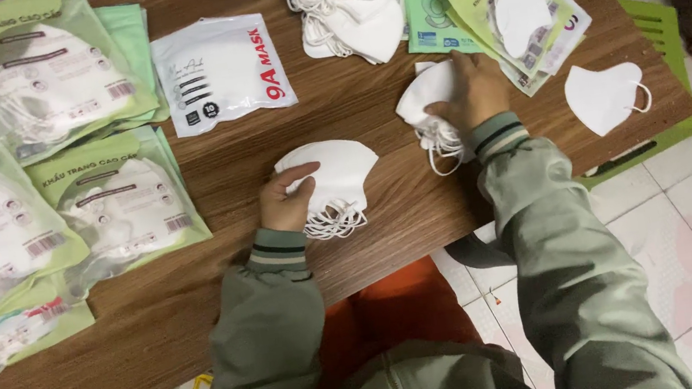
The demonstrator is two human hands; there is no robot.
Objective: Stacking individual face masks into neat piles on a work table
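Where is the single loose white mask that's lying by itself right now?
In the head view the single white mask lies flat near the right edge of the wooden table, apart from the right hand and just below the green-edged empty packets.
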